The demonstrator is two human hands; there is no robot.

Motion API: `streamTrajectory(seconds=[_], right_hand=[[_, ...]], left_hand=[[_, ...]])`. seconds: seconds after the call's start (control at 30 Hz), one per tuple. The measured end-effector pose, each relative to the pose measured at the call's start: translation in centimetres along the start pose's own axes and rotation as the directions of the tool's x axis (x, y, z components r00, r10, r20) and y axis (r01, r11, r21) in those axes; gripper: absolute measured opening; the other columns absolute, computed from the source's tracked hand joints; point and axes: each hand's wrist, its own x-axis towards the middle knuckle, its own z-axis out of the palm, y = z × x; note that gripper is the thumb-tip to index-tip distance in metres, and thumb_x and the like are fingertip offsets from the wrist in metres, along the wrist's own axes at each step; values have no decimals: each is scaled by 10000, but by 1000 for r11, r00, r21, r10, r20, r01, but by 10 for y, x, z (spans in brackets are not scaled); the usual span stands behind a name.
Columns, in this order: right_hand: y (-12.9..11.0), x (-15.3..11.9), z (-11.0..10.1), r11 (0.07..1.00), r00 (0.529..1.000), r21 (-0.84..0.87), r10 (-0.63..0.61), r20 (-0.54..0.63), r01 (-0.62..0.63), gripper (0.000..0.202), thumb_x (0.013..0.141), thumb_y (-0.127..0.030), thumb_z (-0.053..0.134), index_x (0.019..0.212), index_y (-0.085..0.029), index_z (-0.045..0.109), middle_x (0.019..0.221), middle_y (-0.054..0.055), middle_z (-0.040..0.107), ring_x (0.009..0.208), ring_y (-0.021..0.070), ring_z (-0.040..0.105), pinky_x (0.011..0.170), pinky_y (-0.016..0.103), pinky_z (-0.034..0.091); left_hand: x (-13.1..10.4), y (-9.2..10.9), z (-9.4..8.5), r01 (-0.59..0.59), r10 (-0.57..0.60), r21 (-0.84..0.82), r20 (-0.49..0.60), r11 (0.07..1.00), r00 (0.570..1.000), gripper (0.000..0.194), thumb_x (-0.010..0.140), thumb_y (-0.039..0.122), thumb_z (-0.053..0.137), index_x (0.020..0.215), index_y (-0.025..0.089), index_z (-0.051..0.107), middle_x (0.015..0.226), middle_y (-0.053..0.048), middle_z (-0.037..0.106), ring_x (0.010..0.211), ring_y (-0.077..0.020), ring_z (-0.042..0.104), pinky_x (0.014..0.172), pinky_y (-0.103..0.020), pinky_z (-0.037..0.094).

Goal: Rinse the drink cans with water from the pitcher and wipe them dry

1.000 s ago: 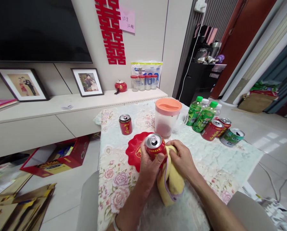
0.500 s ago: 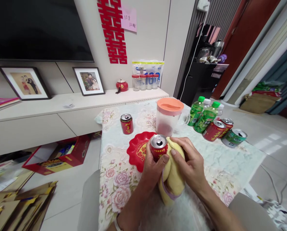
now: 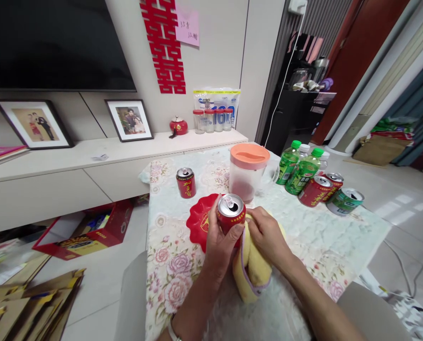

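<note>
My left hand (image 3: 222, 244) is wrapped round a red drink can (image 3: 231, 215), holding it upright with its opened silver top facing me. A yellow cloth (image 3: 256, 265) with a purple edge hangs from my right hand (image 3: 268, 233), whose fingers are closed on it and press it against the can's right side. Behind the can lies a red scalloped plate (image 3: 194, 221), partly hidden by my left hand. Another red can (image 3: 186, 183) stands to the plate's upper left.
A clear pitcher (image 3: 245, 180) with an orange lid stands behind the plate. Green-capped bottles (image 3: 305, 173), more red cans (image 3: 314, 193) and a green can (image 3: 345, 202) stand at the right on the floral tablecloth (image 3: 175, 284). A red carton (image 3: 90, 234) sits on the floor at left.
The held can has tilted a little toward me and moved slightly left and up. My right hand has shifted its grip on the cloth, fingers now nearer the can.
</note>
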Motion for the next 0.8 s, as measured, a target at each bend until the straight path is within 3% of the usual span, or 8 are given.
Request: streamTrajectory(seconds=[0.2, 0.47, 0.67, 0.8], right_hand=[[-14, -2, -7, 991, 995, 130, 0, -100, 13, 250, 985, -246, 543, 1155, -229, 726, 1040, 76, 731, 998, 233, 696, 876, 370, 545], [-43, -7, -22, 962, 971, 261, -16, -239, 80, 278, 985, -275, 611, 1253, -247, 677, 1133, 79, 724, 1053, 227, 703, 902, 363, 564], [-40, -6, -23, 956, 957, 202, -164, -240, 214, 252, 974, -210, 605, 1204, -259, 696, 1082, 65, 723, 1020, 212, 703, 876, 351, 569], [-30, -3, -16, 965, 954, 153, -171, -246, 212, 210, 948, -189, 589, 1124, -253, 685, 1029, 56, 722, 971, 210, 705, 854, 350, 564]], left_hand=[[1, 4, -2, 22, -19, 82, -34, 996, 999, 769, 751, 453, 874, 1389, 257, 491, 1398, -114, 639, 1341, -338, 603, 1115, -468, 510], [-2, 1, 1, 39, -40, 24, 38, 999, 998, 717, 806, 464, 839, 1377, 275, 449, 1405, -120, 640, 1332, -349, 618, 1138, -531, 495], [-1, 0, -2, 39, -42, 51, 57, 998, 997, 713, 802, 458, 843, 1388, 264, 488, 1462, -131, 620, 1391, -356, 574, 1157, -517, 486], [-2, 6, -1, 49, -49, -21, 44, 999, 998, 634, 851, 465, 793, 1382, 270, 506, 1445, -117, 637, 1375, -330, 591, 1167, -492, 478]])
